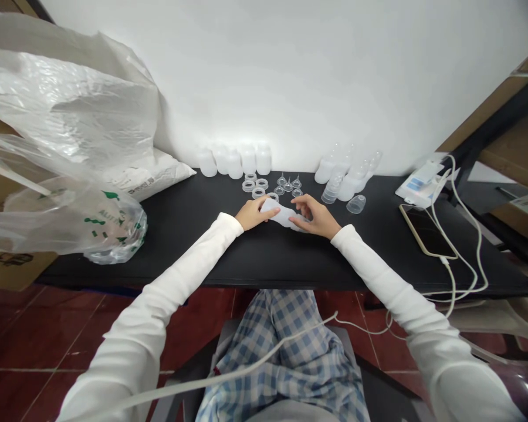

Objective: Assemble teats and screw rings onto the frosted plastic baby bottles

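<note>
A white, translucent baby bottle [282, 215] lies sideways between my two hands, just above the near middle of the black table. My left hand [253, 214] is closed round its base end. My right hand [315, 217] grips the other end, with the thumb along its side and the index finger raised; a clear part there is mostly hidden by the fingers. Right behind my hands lie several clear collar rings [258, 192] and several clear teats [287, 185]. Farther right, a loose clear cap [356, 204] and a tilted stack of clear caps [332, 189] rest on the table.
Several open white bottles [234, 164] line the wall. Several capped bottles [354, 176] stand back right. Plastic bags [114, 217] crowd the left. At the right are a phone [429, 230], a white packet [420, 183] and a looping white cable [479, 240], which also crosses my lap.
</note>
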